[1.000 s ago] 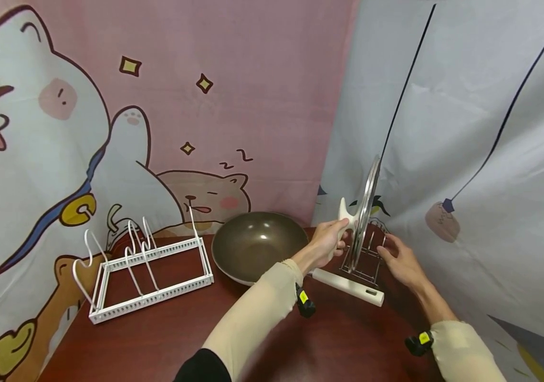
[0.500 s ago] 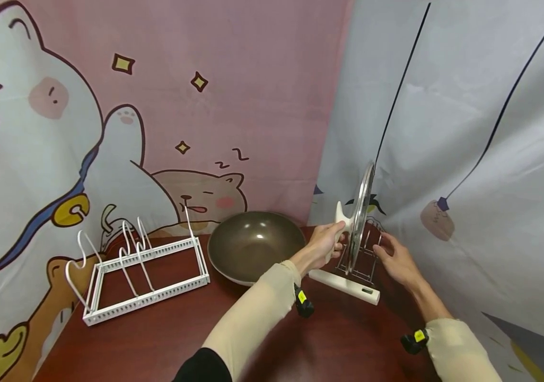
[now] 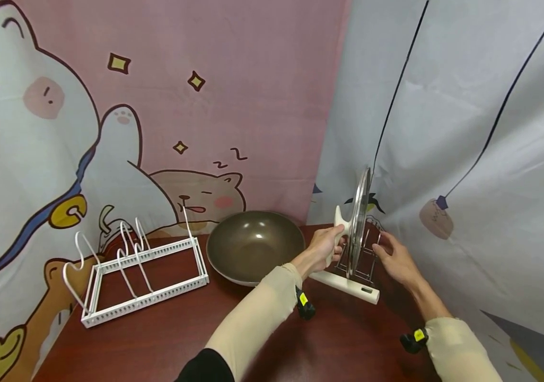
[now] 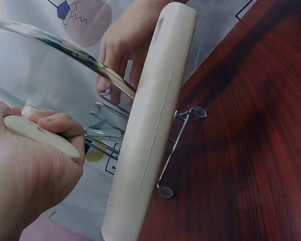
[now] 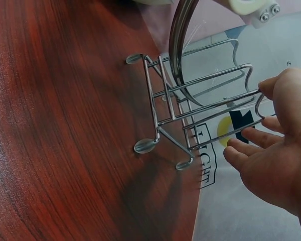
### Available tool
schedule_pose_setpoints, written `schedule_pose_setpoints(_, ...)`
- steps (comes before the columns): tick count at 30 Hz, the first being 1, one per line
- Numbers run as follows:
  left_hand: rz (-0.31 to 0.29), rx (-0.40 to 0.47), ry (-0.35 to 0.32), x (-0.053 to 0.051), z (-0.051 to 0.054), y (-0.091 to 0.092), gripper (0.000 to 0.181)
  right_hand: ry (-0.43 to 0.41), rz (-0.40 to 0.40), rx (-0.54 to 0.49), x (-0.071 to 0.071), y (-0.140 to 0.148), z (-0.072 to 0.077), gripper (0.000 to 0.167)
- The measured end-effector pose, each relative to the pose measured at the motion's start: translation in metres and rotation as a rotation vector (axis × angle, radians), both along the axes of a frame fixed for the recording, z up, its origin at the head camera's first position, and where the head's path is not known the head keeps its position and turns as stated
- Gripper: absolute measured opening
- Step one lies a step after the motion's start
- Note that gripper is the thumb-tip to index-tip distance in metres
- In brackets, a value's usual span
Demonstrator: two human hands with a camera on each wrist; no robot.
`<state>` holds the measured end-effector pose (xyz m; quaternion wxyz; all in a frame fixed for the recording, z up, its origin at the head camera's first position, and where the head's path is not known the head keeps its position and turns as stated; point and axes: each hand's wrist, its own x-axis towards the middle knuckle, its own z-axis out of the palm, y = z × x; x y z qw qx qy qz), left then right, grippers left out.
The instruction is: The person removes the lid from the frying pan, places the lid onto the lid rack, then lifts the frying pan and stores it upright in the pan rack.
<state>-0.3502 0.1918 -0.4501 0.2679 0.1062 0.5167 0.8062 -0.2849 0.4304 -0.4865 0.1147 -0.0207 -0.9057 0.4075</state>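
My left hand (image 3: 322,248) grips the cream handle (image 4: 42,136) of a glass pot lid (image 3: 360,225) with a steel rim. The lid stands nearly upright, its lower edge between the wire loops of a small metal lid rack (image 5: 205,108). At the rack's right end, my right hand (image 3: 398,262) pinches the top of the outer loop between thumb and fingers. In the right wrist view, the rack's round feet are on the dark red wooden table (image 5: 65,125). Whether the lid's rim touches the rack's base is hard to tell.
A brown wok (image 3: 255,246) sits left of the hands, its cream handle (image 3: 348,288) pointing right in front of the rack. Further left stands a white adjustable rack (image 3: 145,302) with upright loops. Printed cloth (image 3: 262,106) hangs behind and at the right.
The lid has come down a little between the rack's loops, with my left hand still on its handle. My right hand stays at the rack's end loop. The head view has shifted slightly.
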Motion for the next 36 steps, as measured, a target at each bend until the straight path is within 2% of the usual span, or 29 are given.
schedule_pose_setpoints(13,0.0,-0.03,-0.004,-0.002,-0.005,0.003,0.023,-0.01,0.007,-0.014,0.001,0.0,0.002,0.071)
schedule_pose_setpoints(25,-0.03,-0.059,-0.009,-0.007,0.001,0.003,0.021,-0.002,0.009,-0.032,0.001,0.0,0.003,0.071)
schedule_pose_setpoints(28,-0.038,-0.067,-0.008,-0.008,0.001,0.003,0.026,-0.001,0.005,-0.027,0.001,0.0,0.003,0.07)
schedule_pose_setpoints(33,-0.039,-0.087,0.014,-0.01,0.0,0.003,0.046,-0.003,0.007,-0.033,0.0,-0.001,0.002,0.07)
schedule_pose_setpoints(36,-0.043,-0.093,0.013,-0.011,0.0,0.004,0.047,-0.011,0.008,-0.046,0.001,0.0,0.001,0.071)
